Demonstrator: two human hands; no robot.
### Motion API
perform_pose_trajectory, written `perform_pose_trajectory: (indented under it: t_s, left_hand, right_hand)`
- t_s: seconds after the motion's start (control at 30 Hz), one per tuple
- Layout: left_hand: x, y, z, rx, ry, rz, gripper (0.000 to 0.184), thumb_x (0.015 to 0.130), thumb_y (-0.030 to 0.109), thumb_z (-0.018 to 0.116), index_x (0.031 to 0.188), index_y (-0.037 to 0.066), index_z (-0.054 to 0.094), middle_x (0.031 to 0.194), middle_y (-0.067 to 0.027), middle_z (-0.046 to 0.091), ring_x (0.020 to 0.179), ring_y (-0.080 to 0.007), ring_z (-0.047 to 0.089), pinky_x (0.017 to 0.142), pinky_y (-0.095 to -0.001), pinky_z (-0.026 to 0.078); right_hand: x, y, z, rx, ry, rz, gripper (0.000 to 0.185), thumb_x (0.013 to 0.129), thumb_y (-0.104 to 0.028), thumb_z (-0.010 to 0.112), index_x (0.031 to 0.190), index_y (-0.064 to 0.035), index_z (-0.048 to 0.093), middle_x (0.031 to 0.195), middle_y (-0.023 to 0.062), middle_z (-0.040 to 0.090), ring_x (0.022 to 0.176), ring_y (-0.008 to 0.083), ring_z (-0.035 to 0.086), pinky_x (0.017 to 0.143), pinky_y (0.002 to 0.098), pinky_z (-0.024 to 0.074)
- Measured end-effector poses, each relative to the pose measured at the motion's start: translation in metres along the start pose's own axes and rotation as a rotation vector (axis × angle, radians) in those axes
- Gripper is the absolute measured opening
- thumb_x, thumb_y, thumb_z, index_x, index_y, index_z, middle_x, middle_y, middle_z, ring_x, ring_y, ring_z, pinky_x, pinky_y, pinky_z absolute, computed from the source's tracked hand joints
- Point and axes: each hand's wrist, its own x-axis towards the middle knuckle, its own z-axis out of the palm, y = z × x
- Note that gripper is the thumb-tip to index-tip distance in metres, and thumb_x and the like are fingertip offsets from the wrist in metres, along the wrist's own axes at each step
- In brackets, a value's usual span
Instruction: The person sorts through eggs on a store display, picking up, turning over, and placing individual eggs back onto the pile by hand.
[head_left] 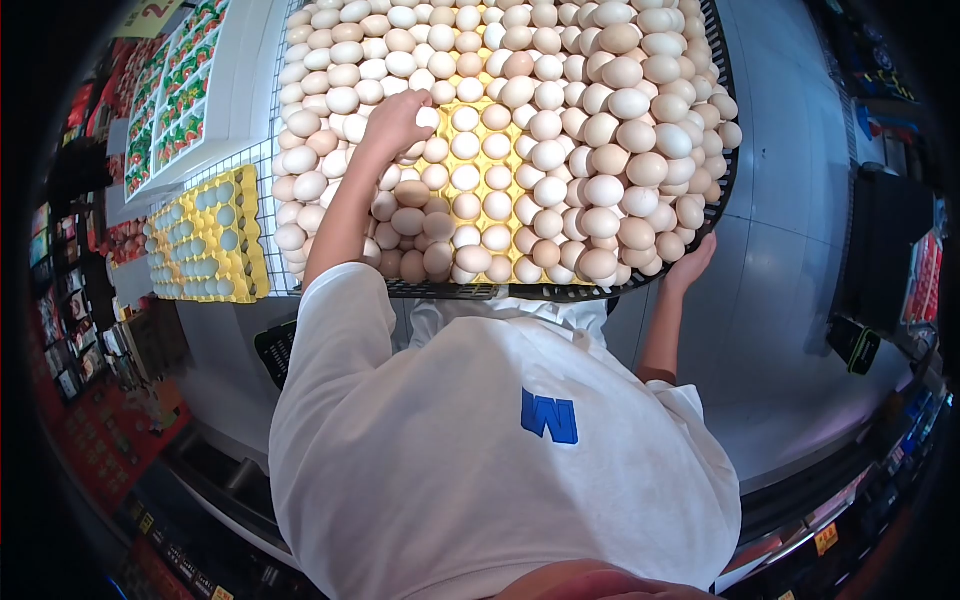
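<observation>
Left hand [397,124] pinches pale egg [427,117] in its fingers, upper centre of frame: probably light, stiff, slick, fragile, so cup lightly round the middle; right hand [690,264] by black basket [737,168], can't tell if gripping.

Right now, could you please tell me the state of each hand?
Left hand: grip closed on a pale egg.
Right hand: at the black basket's outer edge; whether its grip is closed cannot be told.
</observation>
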Motion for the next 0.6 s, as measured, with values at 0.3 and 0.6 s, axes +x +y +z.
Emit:
perform_pose_trajectory:
  t_s: [0.3, 0.6]
  left_hand:
    - [-0.002, -0.005, -0.005, -0.137, 0.046, -0.025, 0.04, 0.069, 0.021, 0.077, 0.103, 0.006, 0.061, 0.1, -0.011, 0.066, 0.093, -0.0277, 0.063, 0.081, -0.0382, 0.05]
    - [0.011, -0.033, -0.002, -0.474, 0.047, -0.146, 0.048, 0.074, 0.03, 0.079, 0.109, 0.002, 0.062, 0.094, -0.006, 0.064, 0.085, -0.0134, 0.06, 0.076, -0.0275, 0.051]
  right_hand:
    - [-0.002, -0.006, 0.002, 0.009, 0.001, 0.021, 0.047, 0.102, -0.03, 0.036, 0.132, 0.005, 0.045, 0.129, 0.0154, 0.051, 0.117, 0.0251, 0.05, 0.101, 0.0369, 0.0373]
    - [-0.001, -0.003, 0.002, 0.049, -0.002, 0.03, 0.047, 0.102, -0.03, 0.036, 0.131, 0.0047, 0.046, 0.128, 0.015, 0.052, 0.115, 0.0248, 0.051, 0.1, 0.0368, 0.0382]
